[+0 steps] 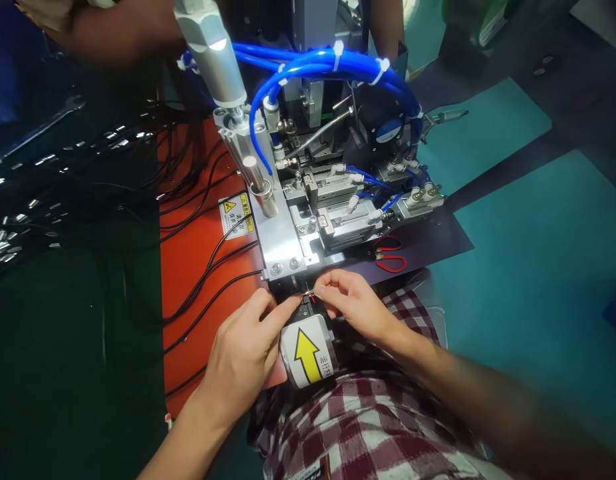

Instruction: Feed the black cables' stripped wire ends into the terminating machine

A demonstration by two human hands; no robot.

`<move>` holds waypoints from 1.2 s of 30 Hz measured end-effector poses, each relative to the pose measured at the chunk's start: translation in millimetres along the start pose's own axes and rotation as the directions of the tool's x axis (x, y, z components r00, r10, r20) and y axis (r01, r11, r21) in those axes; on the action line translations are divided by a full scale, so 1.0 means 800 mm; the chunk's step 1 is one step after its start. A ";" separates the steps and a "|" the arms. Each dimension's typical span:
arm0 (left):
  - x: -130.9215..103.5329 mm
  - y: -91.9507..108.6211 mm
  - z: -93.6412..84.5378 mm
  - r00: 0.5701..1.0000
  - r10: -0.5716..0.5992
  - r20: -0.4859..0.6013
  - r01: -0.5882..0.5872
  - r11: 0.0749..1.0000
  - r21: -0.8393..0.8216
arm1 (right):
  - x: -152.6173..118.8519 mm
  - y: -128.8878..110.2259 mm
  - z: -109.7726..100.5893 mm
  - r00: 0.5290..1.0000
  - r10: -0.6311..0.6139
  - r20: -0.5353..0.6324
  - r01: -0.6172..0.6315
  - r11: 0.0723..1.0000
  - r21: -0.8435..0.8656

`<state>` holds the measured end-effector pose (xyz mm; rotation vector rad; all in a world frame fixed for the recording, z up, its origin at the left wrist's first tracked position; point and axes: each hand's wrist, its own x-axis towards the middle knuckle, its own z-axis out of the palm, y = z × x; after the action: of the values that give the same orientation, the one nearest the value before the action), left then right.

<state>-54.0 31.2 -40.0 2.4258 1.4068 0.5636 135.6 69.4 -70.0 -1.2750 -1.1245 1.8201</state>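
Observation:
Both hands meet at the near edge of a metal machine (283, 243) with blue air tubes. My left hand (245, 347) has its thumb and forefinger reaching to a tiny metallic and red part (311, 293), beside a dark block. From the right, my right hand (351, 300) pinches at the same small part, its fingers curled; the part's exact shape is too small to tell. Just below the fingertips is a rounded housing with a yellow arrow label (308, 350).
Black cables (203, 277) cross the orange board (183, 293) at left. Red-handled scissors or pliers (391, 260) lie right of the machine. Blue tubes (333, 63) arch over it. A wrench (43, 130) lies far left. Another person's arm (123, 30) shows at the top.

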 end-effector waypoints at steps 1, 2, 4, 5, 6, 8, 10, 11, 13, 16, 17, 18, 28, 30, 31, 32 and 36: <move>0.000 0.000 0.000 1.000 -0.001 0.000 0.001 1.000 -0.001 | 0.000 0.001 0.000 1.000 -0.004 0.001 0.004 1.000 0.000; -0.001 0.000 0.000 1.000 -0.002 0.001 0.002 1.000 -0.001 | 0.001 0.001 0.000 1.000 -0.011 0.002 0.011 1.000 0.001; -0.001 0.000 0.000 1.000 -0.002 -0.001 0.002 1.000 -0.001 | 0.001 0.002 -0.001 1.000 -0.022 0.005 0.022 1.000 0.001; -0.001 0.001 0.000 1.000 -0.002 -0.004 0.002 1.000 -0.002 | 0.001 0.003 -0.001 1.000 -0.025 0.006 0.025 1.000 0.001; -0.001 0.001 0.000 1.000 0.000 -0.009 0.000 1.000 -0.001 | 0.001 0.003 0.000 1.000 -0.029 0.006 0.029 1.000 -0.001; -0.001 0.002 -0.001 1.000 0.005 -0.016 -0.005 1.000 0.006 | 0.000 0.004 0.000 0.999 -0.041 0.004 0.041 0.999 -0.009; 0.000 0.002 -0.001 1.000 0.011 -0.020 -0.010 1.000 0.018 | -0.001 0.006 0.001 0.998 -0.066 -0.007 0.066 0.998 -0.025; 0.000 0.002 -0.001 1.000 0.011 -0.020 -0.010 1.000 0.023 | -0.002 0.007 0.001 0.997 -0.081 -0.014 0.081 0.996 -0.035; 0.000 0.002 0.000 1.000 0.009 -0.018 -0.009 1.000 0.026 | -0.003 0.010 0.002 0.994 -0.108 -0.032 0.107 0.993 -0.054; 0.000 0.002 0.000 1.000 0.001 -0.014 0.000 1.000 0.014 | -0.004 0.015 0.003 0.989 -0.139 -0.050 0.136 0.988 -0.068; 0.000 0.002 0.000 1.000 -0.001 -0.015 0.002 1.000 0.012 | -0.005 0.016 0.003 0.988 -0.147 -0.054 0.143 0.987 -0.070; 0.000 0.002 0.001 1.000 -0.003 -0.019 0.003 1.000 0.012 | -0.005 0.017 0.004 0.986 -0.154 -0.056 0.150 0.986 -0.072; -0.002 -0.001 0.004 0.999 -0.005 -0.032 0.005 1.000 0.012 | -0.005 0.015 0.004 0.986 -0.159 -0.053 0.155 0.985 -0.073; -0.002 -0.001 0.004 0.999 -0.005 -0.032 0.006 1.000 0.006 | -0.006 0.015 0.004 0.986 -0.160 -0.054 0.156 0.985 -0.072; -0.002 -0.001 0.004 0.999 -0.005 -0.031 0.006 1.000 0.003 | -0.006 0.015 0.004 0.986 -0.159 -0.054 0.155 0.985 -0.073; -0.002 -0.001 0.004 1.000 -0.005 -0.030 0.005 1.000 0.002 | -0.005 0.015 0.004 0.986 -0.158 -0.053 0.154 0.985 -0.075; -0.002 -0.001 0.003 1.000 -0.004 -0.024 0.004 1.000 -0.004 | -0.006 0.015 0.004 0.986 -0.156 -0.053 0.151 0.985 -0.078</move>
<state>-53.9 29.9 -42.9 2.4205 1.4185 0.5958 133.6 59.3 -78.6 -1.2397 -1.2317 1.6314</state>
